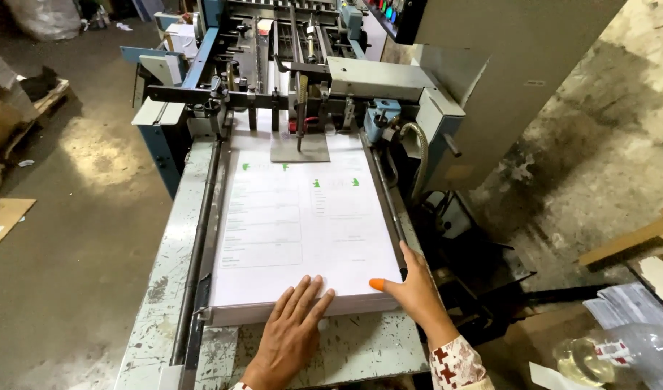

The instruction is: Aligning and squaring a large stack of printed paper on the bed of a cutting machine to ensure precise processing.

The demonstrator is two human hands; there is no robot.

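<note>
Head view: paper stack (302,231) running lengthwise away, left hand (292,328) flat, fingers spread, on its near edge, right hand (411,289) open against its right corner.

Left hand (292,328) lies flat, fingers spread forward; right hand (412,289) is open too, angled, orange-tipped thumb out, patterned cuff at wrist.

Feeder head (302,108) blocks the stack's (302,224) far end.

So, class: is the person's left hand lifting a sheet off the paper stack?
No. The left hand lies flat, fingers spread, on the near edge of the paper stack, and no sheet is raised.
</note>
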